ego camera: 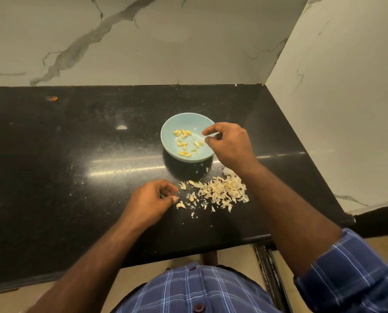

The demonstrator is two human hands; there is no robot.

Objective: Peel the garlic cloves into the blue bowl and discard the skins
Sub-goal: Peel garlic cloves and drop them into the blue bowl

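Observation:
A light blue bowl (170, 127) stands on the black counter and holds several yellow peeled cloves (184, 143). My right hand (230, 144) hovers over the bowl's right rim, its fingers loosely curled with nothing visible between them. My left hand (151, 203) rests on the counter in front of the bowl, fingers curled, thumb tip close to the loose cloves; nothing shows in its grasp. A few unpeeled cloves (180, 205) lie just right of it. A heap of pale garlic skins (224, 192) spreads to the right, under my right forearm.
The black granite counter (75, 166) ends at a marble wall behind and another on the right. Its front edge runs just before my body. A small orange speck (52, 98) lies far left at the back.

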